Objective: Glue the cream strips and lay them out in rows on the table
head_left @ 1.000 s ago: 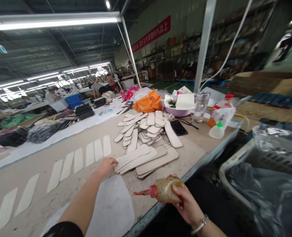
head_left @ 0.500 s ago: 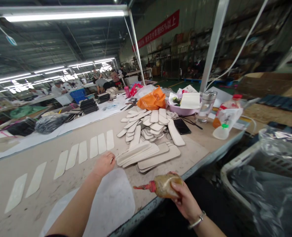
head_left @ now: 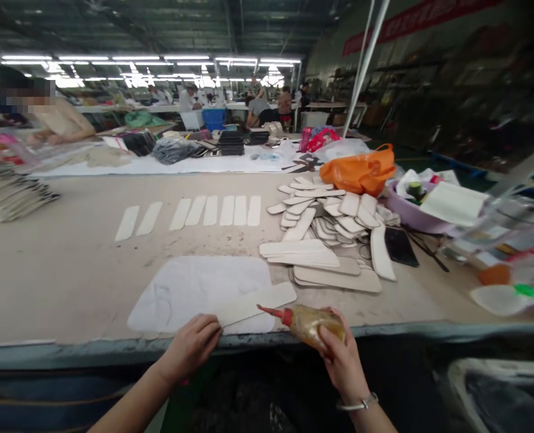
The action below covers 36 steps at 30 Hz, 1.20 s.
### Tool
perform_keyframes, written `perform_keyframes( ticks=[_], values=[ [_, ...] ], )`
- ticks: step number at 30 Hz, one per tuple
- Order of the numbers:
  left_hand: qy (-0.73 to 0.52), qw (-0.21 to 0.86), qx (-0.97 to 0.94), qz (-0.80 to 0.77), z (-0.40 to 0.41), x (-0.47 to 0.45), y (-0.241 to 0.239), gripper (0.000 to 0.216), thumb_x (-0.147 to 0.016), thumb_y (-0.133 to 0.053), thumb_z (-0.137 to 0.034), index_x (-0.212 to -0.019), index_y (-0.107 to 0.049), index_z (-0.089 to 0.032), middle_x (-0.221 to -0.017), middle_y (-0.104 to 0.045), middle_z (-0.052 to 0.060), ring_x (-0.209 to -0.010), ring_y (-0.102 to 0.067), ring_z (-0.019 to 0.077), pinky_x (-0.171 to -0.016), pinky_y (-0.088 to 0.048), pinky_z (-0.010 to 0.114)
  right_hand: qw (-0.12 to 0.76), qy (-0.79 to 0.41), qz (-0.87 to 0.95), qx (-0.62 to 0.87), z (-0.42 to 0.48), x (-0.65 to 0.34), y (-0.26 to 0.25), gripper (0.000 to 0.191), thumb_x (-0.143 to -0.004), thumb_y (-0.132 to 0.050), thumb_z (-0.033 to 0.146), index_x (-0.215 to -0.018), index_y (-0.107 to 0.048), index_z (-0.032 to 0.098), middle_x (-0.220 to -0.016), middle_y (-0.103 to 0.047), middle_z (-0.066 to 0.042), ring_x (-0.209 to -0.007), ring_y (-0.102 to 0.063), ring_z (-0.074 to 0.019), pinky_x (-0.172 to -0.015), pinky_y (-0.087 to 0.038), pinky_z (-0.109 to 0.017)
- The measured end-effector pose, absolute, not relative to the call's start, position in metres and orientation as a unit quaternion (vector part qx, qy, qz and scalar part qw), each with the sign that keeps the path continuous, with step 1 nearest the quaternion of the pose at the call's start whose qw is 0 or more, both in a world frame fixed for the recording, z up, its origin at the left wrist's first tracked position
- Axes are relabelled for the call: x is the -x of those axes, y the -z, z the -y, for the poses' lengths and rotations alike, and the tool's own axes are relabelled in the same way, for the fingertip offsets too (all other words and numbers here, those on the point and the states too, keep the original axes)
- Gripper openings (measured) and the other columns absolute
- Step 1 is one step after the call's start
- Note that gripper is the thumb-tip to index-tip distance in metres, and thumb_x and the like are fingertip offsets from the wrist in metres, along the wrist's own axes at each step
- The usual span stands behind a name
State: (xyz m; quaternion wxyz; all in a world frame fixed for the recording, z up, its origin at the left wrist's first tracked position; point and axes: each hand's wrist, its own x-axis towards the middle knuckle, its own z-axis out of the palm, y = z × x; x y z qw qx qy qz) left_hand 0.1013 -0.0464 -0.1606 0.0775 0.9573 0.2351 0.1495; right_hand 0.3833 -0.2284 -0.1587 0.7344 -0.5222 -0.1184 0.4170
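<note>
My left hand [head_left: 189, 349] is closed on the near end of a long pale strip [head_left: 258, 304], which lies across a white sheet [head_left: 190, 288] at the table's front edge. My right hand [head_left: 344, 361] grips a squeeze bottle [head_left: 311, 323] of amber glue. Its red nozzle [head_left: 273, 313] points left and sits just over the strip. A pile of the same pale strips [head_left: 325, 240] lies behind on the right. A row of single strips [head_left: 204, 211] is laid out farther back.
An orange bag [head_left: 361, 171], a purple bowl [head_left: 411, 213] and a black phone [head_left: 400, 245] sit to the right of the pile. Blurred bottles stand at the far right. Another person [head_left: 55, 117] works across the table on the left. A stack of flat pieces [head_left: 5, 195] lies at the left edge.
My view has swung left to face the table squarely. My left hand pulled one strip from the pile onto the white sheet. The glue bottle moved in, nozzle at the strip.
</note>
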Motion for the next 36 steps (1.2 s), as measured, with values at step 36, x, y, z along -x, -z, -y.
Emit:
perform_keyframes(
  ticks=[36],
  values=[
    [-0.239, 0.14, -0.951, -0.141, 0.028, -0.08, 0.187, 0.023, -0.087, -0.052, -0.024, -0.107, -0.062, -0.025, -0.098, -0.068, 0.003, -0.088, -0.064, 0.0147, -0.078, -0.055, 0.023, 0.481, 0.019, 0.469, 0.741, 0.215, -0.366, 0.156, 0.033, -0.081, -0.059, 0.025, -0.11, -0.045, 0.021, -0.099, -0.052, -0.008, -0.09, -0.055, -0.023, -0.078, -0.052, -0.04]
  ],
)
